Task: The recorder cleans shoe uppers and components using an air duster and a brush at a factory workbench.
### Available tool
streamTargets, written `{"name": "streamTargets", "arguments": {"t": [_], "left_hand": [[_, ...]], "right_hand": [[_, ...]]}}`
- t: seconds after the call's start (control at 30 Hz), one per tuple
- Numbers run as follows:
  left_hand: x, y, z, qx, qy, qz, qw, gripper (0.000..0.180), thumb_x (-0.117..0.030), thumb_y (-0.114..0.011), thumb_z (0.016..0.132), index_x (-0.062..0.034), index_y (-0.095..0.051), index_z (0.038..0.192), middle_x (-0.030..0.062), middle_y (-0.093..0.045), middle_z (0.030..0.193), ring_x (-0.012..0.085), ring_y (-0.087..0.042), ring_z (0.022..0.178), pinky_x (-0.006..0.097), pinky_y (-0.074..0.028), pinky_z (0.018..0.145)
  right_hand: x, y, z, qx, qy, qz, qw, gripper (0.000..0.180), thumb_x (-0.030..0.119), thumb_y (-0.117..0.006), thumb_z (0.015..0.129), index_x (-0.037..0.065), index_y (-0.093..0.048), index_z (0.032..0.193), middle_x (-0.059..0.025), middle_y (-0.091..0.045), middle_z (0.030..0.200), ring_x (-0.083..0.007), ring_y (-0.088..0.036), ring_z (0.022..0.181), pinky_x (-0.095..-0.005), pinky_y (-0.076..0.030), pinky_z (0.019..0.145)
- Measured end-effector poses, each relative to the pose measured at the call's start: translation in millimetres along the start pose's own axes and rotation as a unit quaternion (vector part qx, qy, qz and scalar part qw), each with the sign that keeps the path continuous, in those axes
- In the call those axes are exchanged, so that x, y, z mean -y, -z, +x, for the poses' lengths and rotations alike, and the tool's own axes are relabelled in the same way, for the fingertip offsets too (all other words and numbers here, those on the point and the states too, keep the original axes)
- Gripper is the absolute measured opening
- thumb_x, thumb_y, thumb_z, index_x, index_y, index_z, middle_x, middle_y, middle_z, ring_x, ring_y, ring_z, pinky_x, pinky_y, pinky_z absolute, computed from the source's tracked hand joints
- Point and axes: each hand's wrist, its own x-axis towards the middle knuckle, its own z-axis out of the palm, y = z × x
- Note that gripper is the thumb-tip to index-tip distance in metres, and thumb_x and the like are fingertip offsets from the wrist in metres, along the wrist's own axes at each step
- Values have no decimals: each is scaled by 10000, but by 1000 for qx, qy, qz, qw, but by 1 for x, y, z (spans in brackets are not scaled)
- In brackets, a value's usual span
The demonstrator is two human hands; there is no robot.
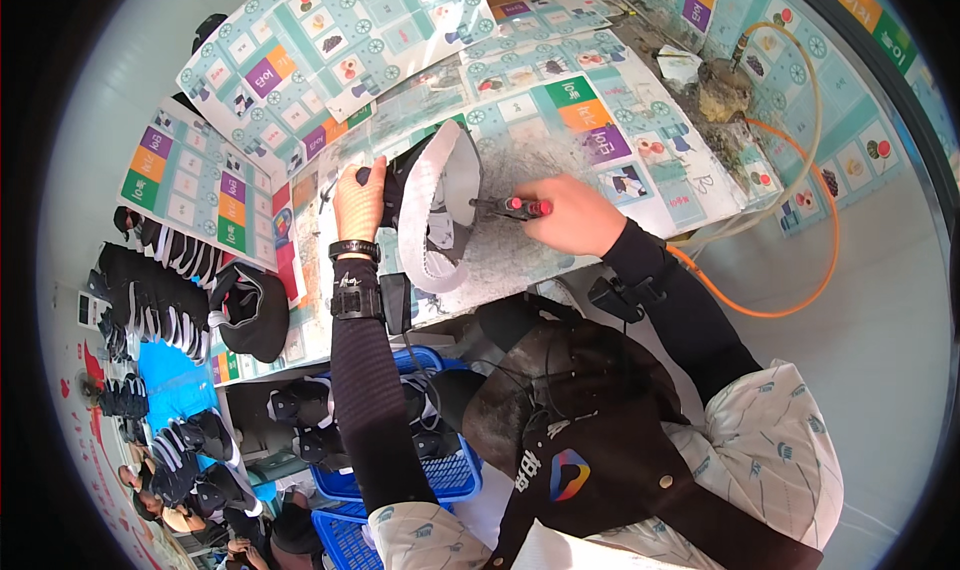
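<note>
My left hand [358, 202] grips the far side of a black cap [430, 205] with a white inner band, holding it on edge on the worktable [560, 140], its opening toward me. My right hand [572, 215] holds a small red and black handled tool [520, 207] whose tip points left into the cap's inside. A black watch and wrist strap sit on my left forearm. Both sleeves are black.
Patterned sheets [320, 50] cover the table and the panels around it. An orange hose [800, 220] loops at the right near a grimy lump [722, 90]. Piles of black caps [160, 290] lie at left. Blue baskets [440, 470] with caps stand below the table.
</note>
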Motion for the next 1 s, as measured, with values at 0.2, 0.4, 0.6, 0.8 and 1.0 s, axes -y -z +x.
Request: {"name": "streamTargets", "arguments": {"t": [0.2,0.4,0.6,0.8,1.0], "left_hand": [[1,-3,-8,-22,-2,-3,1000,475,-501,-753,899,-34,-733,986,211,-742,1002,348,-711,930,414,-538,866],[5,2,-7,-10,-31,2,999,458,-479,-740,921,-27,-747,997,199,-745,990,342,-703,936,392,-528,884],[31,14,-16,46,-2,-33,998,424,-428,-725,966,-6,-739,1005,159,-741,938,223,-675,868,343,-521,828],[48,20,-26,98,12,-101,990,326,-317,-706,1017,8,-723,1044,73,-703,888,136,-592,822,299,-497,788],[40,33,-57,116,55,-131,983,229,-237,-683,1040,-15,-717,1080,-6,-644,882,80,-527,791,248,-459,740]], "right_hand": [[2,-2,-4,-77,-15,0,997,200,118,-631,815,16,-672,983,-264,-630,807,-503,-606,822,-527,-476,702],[4,-12,-3,-81,6,7,997,168,107,-630,815,18,-658,955,-263,-617,787,-502,-601,817,-539,-473,698],[10,-18,4,-23,9,7,1000,174,115,-643,808,11,-652,948,-258,-627,810,-497,-602,823,-529,-485,707],[8,-20,-4,-15,-14,67,998,258,161,-682,814,10,-684,1023,-239,-659,836,-476,-612,810,-481,-501,718],[22,-19,-11,22,-82,98,992,374,178,-681,792,15,-724,1126,-252,-687,859,-449,-657,841,-453,-525,767]]}}
